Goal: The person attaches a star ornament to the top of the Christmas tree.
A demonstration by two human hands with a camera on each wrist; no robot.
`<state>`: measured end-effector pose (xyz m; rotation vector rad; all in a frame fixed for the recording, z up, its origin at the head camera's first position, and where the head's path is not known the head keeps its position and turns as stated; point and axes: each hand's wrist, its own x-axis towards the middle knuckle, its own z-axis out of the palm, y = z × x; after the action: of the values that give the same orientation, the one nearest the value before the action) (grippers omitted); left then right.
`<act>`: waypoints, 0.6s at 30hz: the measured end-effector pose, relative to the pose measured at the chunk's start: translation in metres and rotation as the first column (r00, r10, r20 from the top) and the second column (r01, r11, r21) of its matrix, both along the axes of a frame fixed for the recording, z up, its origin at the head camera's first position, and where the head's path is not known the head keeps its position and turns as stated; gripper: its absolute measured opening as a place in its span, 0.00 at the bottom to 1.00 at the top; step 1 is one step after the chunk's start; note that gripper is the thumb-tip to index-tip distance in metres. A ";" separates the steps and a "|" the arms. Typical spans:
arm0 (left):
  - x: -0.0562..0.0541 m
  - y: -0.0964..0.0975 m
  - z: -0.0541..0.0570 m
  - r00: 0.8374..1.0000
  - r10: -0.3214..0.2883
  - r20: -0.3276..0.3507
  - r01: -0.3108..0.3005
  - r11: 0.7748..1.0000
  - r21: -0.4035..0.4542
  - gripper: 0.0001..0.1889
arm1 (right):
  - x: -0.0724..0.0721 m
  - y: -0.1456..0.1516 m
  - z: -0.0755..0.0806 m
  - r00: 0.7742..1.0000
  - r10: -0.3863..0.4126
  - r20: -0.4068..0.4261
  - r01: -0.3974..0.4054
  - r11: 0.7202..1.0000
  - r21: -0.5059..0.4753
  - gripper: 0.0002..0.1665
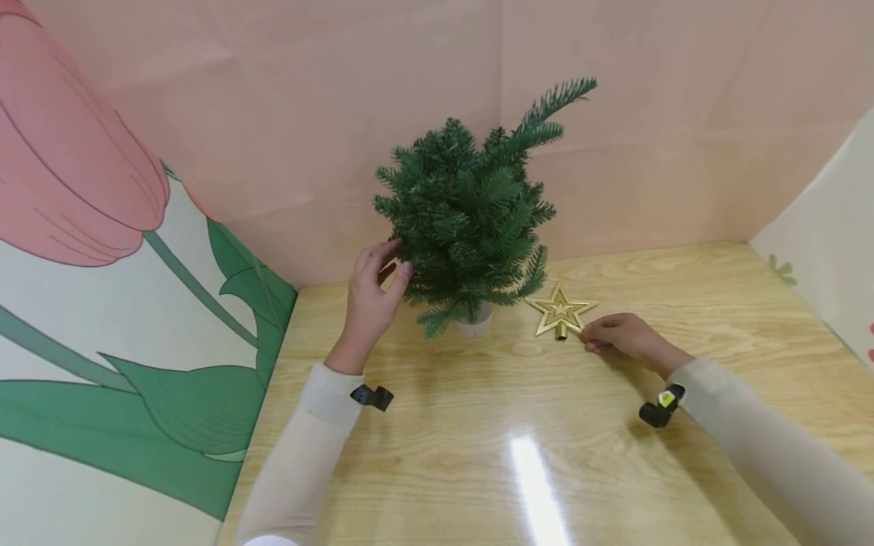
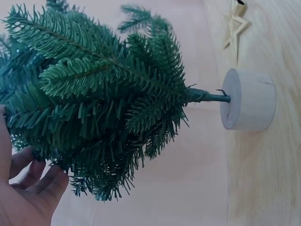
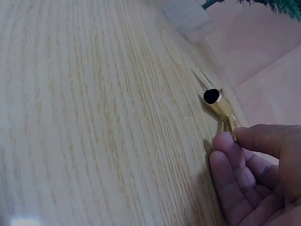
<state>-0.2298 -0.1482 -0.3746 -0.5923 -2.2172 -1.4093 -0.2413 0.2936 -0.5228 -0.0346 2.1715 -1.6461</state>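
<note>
A small artificial Christmas tree (image 1: 471, 220) stands upright on a round whitish base (image 2: 251, 101). At the left side of its foliage is my left hand (image 1: 374, 292), thumb and fingers apart, the fingertips among the outer needles; in the left wrist view some fingertips are hidden by the greenery. Right of the base, close over the table, is a gold star tree topper (image 1: 561, 309) with a hollow socket (image 3: 212, 96) at its bottom. Between thumb and fingers, my right hand (image 1: 624, 337) pinches the star's lower right point.
The wood-grain table (image 1: 437, 440) reaches back to a pink fabric backdrop (image 1: 341, 114). A panel with a painted tulip (image 1: 75, 152) borders the left, and a pale panel (image 1: 833, 220) the right. One long branch (image 1: 560, 98) sticks out at the tree's upper right.
</note>
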 end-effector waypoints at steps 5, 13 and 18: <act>-0.004 -0.003 0.002 1.000 -0.023 -0.012 0.023 0.999 0.023 0.17 | 0.007 -0.005 -0.001 1.000 -0.024 -0.011 0.024 1.000 0.001 0.26; -0.007 -0.010 0.004 0.999 -0.013 -0.036 0.013 1.000 0.017 0.11 | 0.022 -0.015 -0.001 0.997 -0.076 -0.004 0.076 0.997 -0.006 0.25; -0.010 -0.017 0.007 1.000 -0.006 -0.010 0.006 1.000 0.011 0.09 | 0.031 -0.021 0.000 0.995 -0.101 -0.012 0.101 0.995 0.009 0.25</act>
<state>-0.2394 -0.1651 -0.3680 -0.6007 -2.2008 -1.4176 -0.2103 0.2731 -0.5230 0.0707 2.2227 -1.6938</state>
